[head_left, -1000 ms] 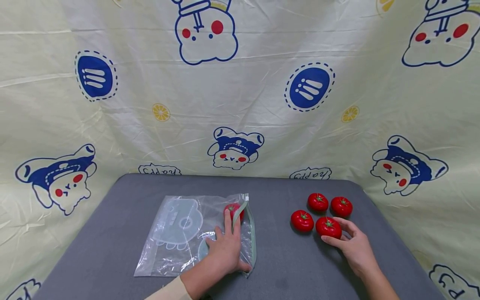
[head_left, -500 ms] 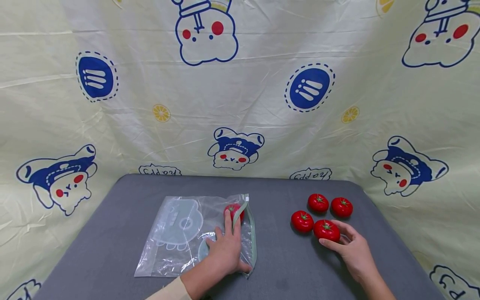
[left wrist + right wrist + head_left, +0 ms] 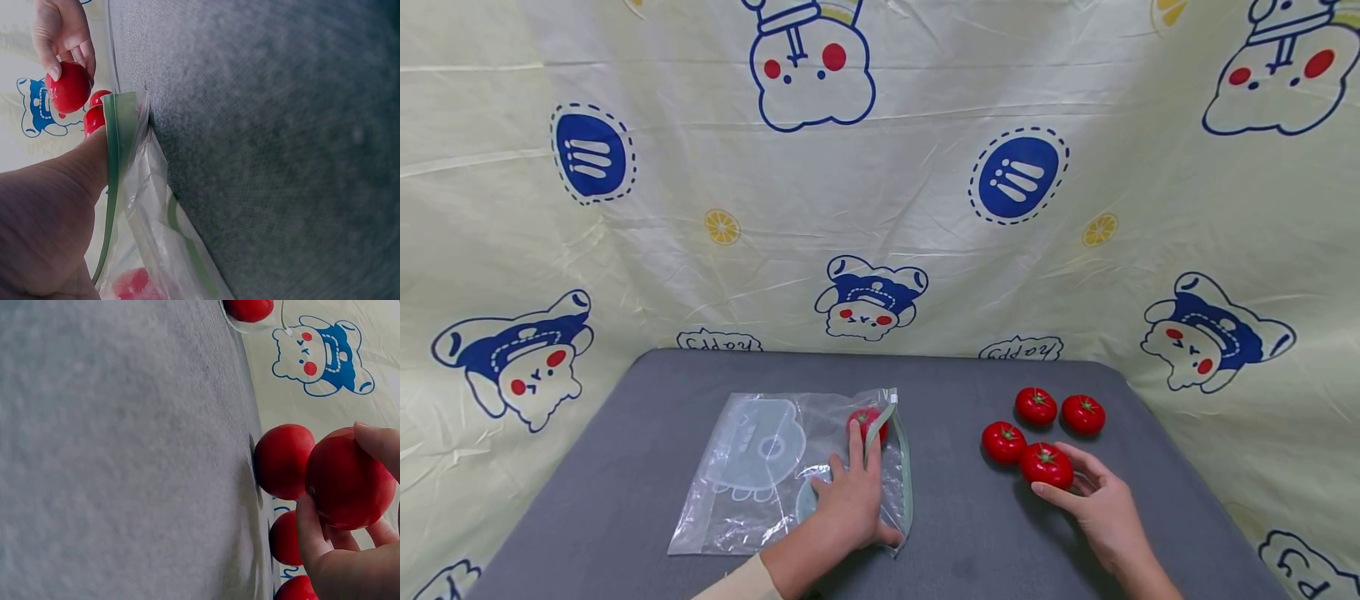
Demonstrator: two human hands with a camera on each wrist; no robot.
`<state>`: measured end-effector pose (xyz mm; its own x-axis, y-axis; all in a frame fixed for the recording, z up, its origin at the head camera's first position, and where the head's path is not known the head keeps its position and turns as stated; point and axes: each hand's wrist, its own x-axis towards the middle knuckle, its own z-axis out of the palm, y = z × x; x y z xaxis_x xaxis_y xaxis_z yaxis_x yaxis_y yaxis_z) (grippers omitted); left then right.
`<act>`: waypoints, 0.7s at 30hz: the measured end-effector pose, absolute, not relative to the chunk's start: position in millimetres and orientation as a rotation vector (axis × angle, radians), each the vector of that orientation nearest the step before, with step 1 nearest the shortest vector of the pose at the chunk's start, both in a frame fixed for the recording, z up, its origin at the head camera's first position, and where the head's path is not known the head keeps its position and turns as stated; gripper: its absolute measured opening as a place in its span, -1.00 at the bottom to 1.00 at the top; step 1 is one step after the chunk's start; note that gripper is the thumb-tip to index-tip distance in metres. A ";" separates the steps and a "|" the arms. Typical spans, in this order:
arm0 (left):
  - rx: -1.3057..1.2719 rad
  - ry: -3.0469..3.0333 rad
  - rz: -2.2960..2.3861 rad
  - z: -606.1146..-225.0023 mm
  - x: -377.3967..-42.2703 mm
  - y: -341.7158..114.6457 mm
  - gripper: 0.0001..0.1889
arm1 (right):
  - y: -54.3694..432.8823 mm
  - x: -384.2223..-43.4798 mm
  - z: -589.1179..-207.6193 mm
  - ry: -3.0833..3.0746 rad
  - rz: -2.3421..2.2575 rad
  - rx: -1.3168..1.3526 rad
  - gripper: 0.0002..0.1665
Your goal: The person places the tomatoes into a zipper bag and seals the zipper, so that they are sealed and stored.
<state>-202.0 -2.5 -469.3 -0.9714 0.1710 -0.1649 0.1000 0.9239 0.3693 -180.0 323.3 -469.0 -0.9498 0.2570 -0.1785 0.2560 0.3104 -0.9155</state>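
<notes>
My right hand (image 3: 1108,504) holds a red tomato (image 3: 1047,465) with a green stem star, thumb on the near side and fingers on the far side. In the right wrist view this tomato (image 3: 350,478) is up off the grey cloth. Flat on the table lies a clear zip bag (image 3: 722,517) with a pale cartoon print and a green zip strip (image 3: 112,169) at its mouth. One tomato (image 3: 867,421) shows through its plastic. Across the bag's mouth end rests my left hand (image 3: 850,504), fingers straight and spread, thumb at the near corner of the opening.
Behind the held tomato sit three more on the table: a left one (image 3: 1003,442), a back one (image 3: 1036,406) and a right one (image 3: 1083,414). A printed curtain (image 3: 880,183) hangs behind the grey table (image 3: 955,533).
My right hand has lifted its tomato slightly and carried it a little left and toward me. The left hand and the bag stay where they were.
</notes>
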 end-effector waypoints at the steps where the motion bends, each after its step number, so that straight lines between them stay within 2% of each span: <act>1: 0.205 2.889 0.541 -469.4 -202.0 -2.5 0.49 | 322.1 -179.5 -468.9 -2.540 1.777 -0.496 0.16; 21: 0.198 2.883 0.546 -470.1 -202.5 -1.9 0.48 | 296.0 -175.8 -475.4 -2.577 1.813 -0.425 0.08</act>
